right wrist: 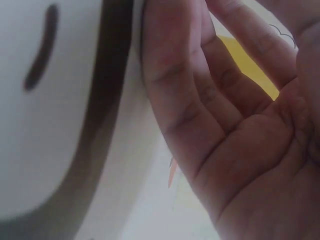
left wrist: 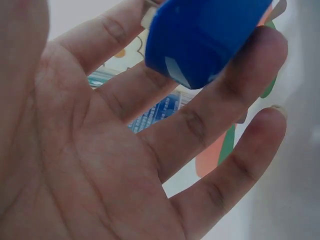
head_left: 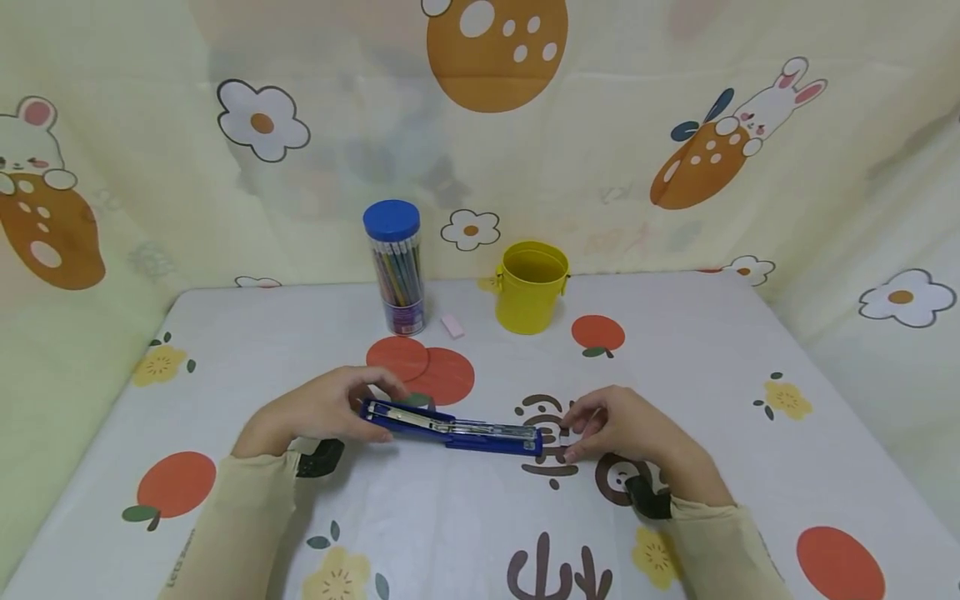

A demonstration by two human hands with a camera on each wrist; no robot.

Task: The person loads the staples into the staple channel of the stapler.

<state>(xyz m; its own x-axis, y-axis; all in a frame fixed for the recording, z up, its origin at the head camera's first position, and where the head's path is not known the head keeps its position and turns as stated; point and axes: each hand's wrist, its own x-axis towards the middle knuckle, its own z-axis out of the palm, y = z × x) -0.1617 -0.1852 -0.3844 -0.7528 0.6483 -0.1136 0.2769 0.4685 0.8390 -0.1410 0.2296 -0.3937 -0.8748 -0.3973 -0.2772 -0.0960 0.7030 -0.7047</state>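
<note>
A blue stapler [head_left: 491, 437] lies opened out almost flat in the head view, with its metal inside facing up. My left hand [head_left: 326, 408] holds its left end between thumb and fingers. In the left wrist view, the stapler's rounded blue end [left wrist: 195, 45] sits against the fingers, while the lower fingers are spread. Just past the stapler's right end, my right hand [head_left: 626, 429] pinches a small pale strip [head_left: 564, 438] between thumb and fingertips; its kind is too small to make out. The right wrist view shows the right palm [right wrist: 250, 165] and bent fingers, the fingertips out of frame.
Behind the stapler stand a clear tube of pencils with a blue lid [head_left: 392, 221] and a yellow bucket [head_left: 531, 292]. A pink eraser [head_left: 452, 326] lies between them. The table's patterned cloth [head_left: 247, 358] meets a hanging printed curtain [head_left: 352, 125] at the back.
</note>
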